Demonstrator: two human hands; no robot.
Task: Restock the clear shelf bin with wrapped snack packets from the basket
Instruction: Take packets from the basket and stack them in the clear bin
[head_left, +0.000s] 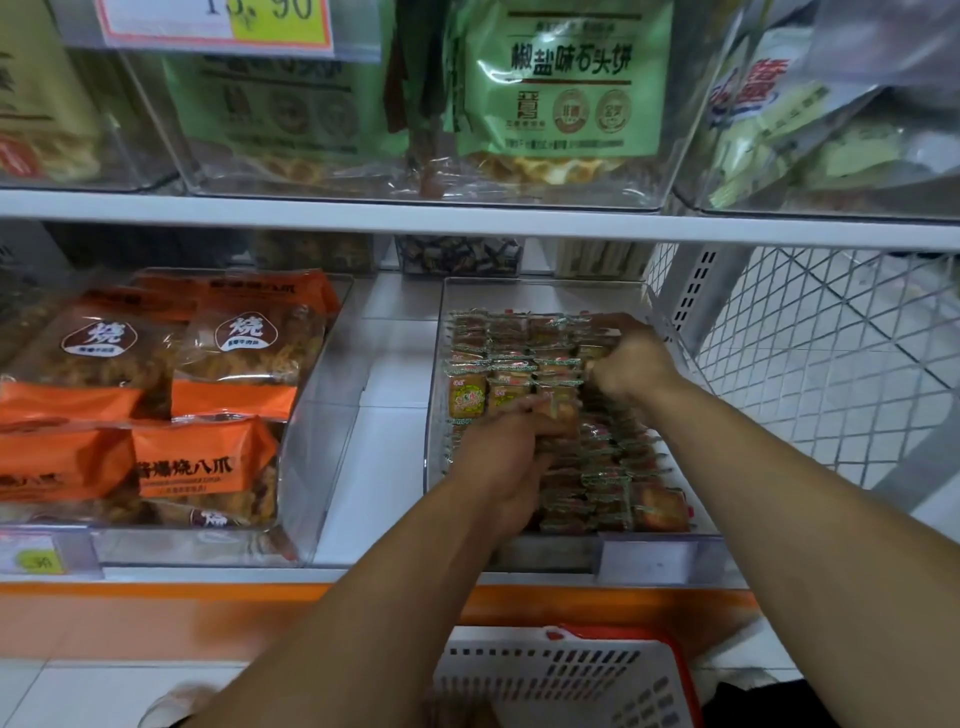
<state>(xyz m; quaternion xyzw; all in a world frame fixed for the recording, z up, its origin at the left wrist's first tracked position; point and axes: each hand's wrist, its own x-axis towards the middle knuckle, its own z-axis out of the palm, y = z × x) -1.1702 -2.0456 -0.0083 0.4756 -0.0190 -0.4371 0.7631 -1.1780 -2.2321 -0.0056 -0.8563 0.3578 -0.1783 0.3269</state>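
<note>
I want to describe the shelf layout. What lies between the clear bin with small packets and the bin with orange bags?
In the head view, only a bare strip of white shelf separates the clear bin from the bin of orange bags.

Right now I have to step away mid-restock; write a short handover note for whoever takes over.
Left hand: inside the clear bin, gripping a bunch of snack packets near the front left.
Right hand: at the back right of the bin, fingers curled on packets in the rows.
Done: the bin already holds many rows of packets.
Left: seat both handfuls, then fetch more from the basket on the floor below the shelf; its contents are not visible.
</note>
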